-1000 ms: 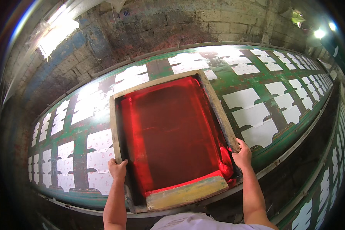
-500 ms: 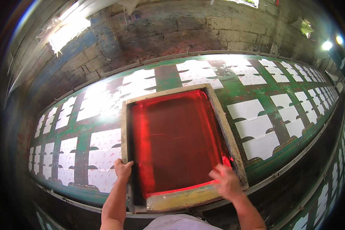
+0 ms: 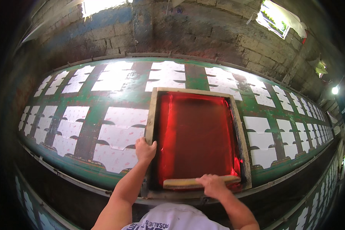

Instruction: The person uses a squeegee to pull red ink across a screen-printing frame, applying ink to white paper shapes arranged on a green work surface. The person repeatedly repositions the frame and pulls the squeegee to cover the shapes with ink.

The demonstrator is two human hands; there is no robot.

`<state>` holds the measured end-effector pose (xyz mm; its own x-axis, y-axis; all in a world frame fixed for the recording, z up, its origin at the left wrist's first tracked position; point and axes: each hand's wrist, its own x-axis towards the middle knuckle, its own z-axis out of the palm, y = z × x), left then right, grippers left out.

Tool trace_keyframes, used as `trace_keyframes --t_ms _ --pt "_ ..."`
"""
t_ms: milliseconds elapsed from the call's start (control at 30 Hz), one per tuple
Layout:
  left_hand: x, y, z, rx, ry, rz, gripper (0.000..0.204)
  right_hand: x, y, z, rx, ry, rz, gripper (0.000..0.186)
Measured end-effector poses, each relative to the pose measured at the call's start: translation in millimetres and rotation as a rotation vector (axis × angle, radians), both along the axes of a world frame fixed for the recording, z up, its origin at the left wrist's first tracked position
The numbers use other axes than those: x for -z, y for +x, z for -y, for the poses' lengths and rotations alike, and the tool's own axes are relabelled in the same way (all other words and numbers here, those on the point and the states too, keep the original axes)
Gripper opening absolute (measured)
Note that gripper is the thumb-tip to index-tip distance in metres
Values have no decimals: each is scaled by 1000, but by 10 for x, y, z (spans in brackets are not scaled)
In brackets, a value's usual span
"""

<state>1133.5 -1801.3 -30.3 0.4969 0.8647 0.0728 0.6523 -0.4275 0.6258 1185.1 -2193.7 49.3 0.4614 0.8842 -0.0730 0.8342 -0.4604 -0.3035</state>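
Observation:
A wooden-framed printing screen (image 3: 197,134) lies on the long green table in front of me, its mesh dark red with brighter red ink along the sides. My left hand (image 3: 145,150) is closed around the left rail of the frame. Inside the near end of the frame, a long wooden squeegee (image 3: 183,183) lies crosswise. My right hand (image 3: 212,184) grips its top edge right of the middle, fingers over the bar. The squeegee's blade is hidden below the wood. Glossy red ink (image 3: 237,164) gathers at the right inner edge of the screen.
White cut sheets (image 3: 120,136) with small reddish prints lie in columns to the left. Plain-looking white sheets (image 3: 261,140) lie to the right. A metal rail (image 3: 76,177) edges the table's near side, and a block wall (image 3: 195,34) stands behind. Another sheet-covered table (image 3: 314,207) is at the lower right.
My right hand, blurred over the screen's lower right corner before, now grips the squeegee. My left hand stays on the frame. The whole view has swung to the left.

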Motion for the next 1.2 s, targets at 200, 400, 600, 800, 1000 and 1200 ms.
trace_keyframes --t_ms 200,400,600,800,1000,1200 --pt "56 -65 -3 75 73 142 63 -201 -58 -40 35 -82 -78 45" --pt "155 -57 -31 46 63 252 57 -25 -539 -99 37 135 10 52" --pt "253 -70 -122 84 -81 345 55 249 -519 -315 103 219 196 49" --pt "207 -85 -99 99 -36 335 47 447 473 -827 92 197 285 45" --pt "173 -54 -70 83 -2 279 39 531 1861 -1406 80 118 328 41" --pt "114 -34 -2 55 56 245 36 593 3099 -1968 65 142 354 42"
